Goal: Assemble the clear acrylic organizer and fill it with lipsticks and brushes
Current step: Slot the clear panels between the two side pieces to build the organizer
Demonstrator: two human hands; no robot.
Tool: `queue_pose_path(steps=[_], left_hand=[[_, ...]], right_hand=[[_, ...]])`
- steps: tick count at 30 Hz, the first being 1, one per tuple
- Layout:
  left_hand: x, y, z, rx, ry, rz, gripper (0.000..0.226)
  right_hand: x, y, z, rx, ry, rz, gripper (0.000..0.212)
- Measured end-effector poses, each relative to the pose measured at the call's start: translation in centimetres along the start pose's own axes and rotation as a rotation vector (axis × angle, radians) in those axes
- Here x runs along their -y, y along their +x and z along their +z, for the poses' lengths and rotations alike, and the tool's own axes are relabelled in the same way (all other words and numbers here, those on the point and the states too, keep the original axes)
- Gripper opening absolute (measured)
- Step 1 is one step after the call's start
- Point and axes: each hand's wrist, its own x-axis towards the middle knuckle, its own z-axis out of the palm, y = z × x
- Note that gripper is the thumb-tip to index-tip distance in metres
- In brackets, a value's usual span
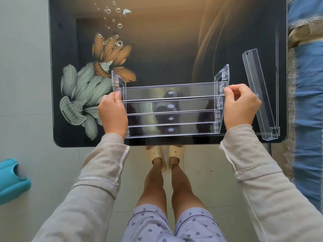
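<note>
A clear acrylic organizer [170, 110] with several stepped shelves between two side panels stands at the near edge of a dark glass table [157, 49]. My left hand [112, 114] grips its left side panel, with the thumb on the top shelf's end. My right hand [240, 107] pinches the right end of the top shelf against the right side panel. One loose clear shelf piece [259, 95] lies on the table to the right, running from far to near. No lipsticks or brushes are in view.
The table carries a printed flower pattern [90, 84] at its left. A blue stool [12, 180] stands on the tiled floor at the left. A blue and beige fabric-covered seat [305, 84] runs along the table's right side. My feet in slippers show under the table's front edge.
</note>
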Motion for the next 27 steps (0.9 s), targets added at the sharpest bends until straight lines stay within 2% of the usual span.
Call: queue_pose_path(steps=[3,9,16,20,23,27], left_hand=[[-0.1,-0.1,0.0,-0.006,0.000,-0.002,0.038],[0.0,0.0,-0.1,-0.006,0.004,-0.005,0.038],[-0.1,-0.2,-0.2,0.010,-0.019,-0.018,0.038],[-0.1,-0.2,-0.3,0.015,-0.019,-0.010,0.037],[-0.1,-0.2,-0.2,0.019,-0.006,0.000,0.038],[-0.1,-0.1,-0.2,0.022,0.019,0.000,0.038]], right_hand=[[0.1,0.2,-0.1,-0.005,-0.087,-0.069,0.020],[0.2,-0.1,-0.1,-0.047,-0.006,-0.108,0.020],[-0.1,0.0,0.3,-0.069,0.160,0.016,0.020],[-0.1,0.2,0.0,-0.049,0.107,-0.045,0.020],[-0.5,0.5,0.1,-0.047,0.117,0.014,0.026],[-0.7,0.8,0.2,0.073,0.084,0.102,0.025]])
